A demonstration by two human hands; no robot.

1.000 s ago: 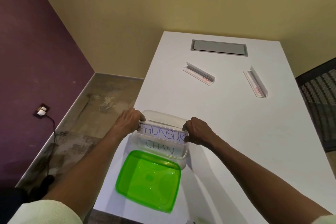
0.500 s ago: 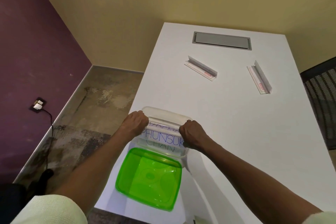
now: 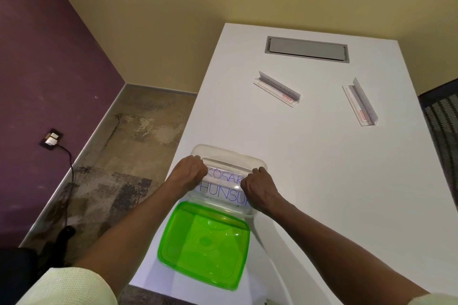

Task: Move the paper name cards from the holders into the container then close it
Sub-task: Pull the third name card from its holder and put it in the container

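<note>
A clear plastic container (image 3: 224,153) stands near the table's left front edge. Inside it lie paper name cards (image 3: 223,182) with blue lettering, stacked one over another. My left hand (image 3: 189,174) grips the cards' left end and my right hand (image 3: 257,189) grips their right end, both down inside the container's rim. The green lid (image 3: 204,245) lies flat on the table just in front of the container. Two clear holders, one (image 3: 277,90) in the middle and one (image 3: 360,104) to the right, lie further back with no cards in them.
A grey cable hatch (image 3: 307,49) is set into the white table (image 3: 322,181) at the far end. A black mesh chair (image 3: 443,126) stands at the right. The floor drops away left of the table, with a wall socket (image 3: 52,138) and cable.
Both hands have lowered the name card from above the rim down into the container, onto the cards lying there. The view has tilted slightly.
</note>
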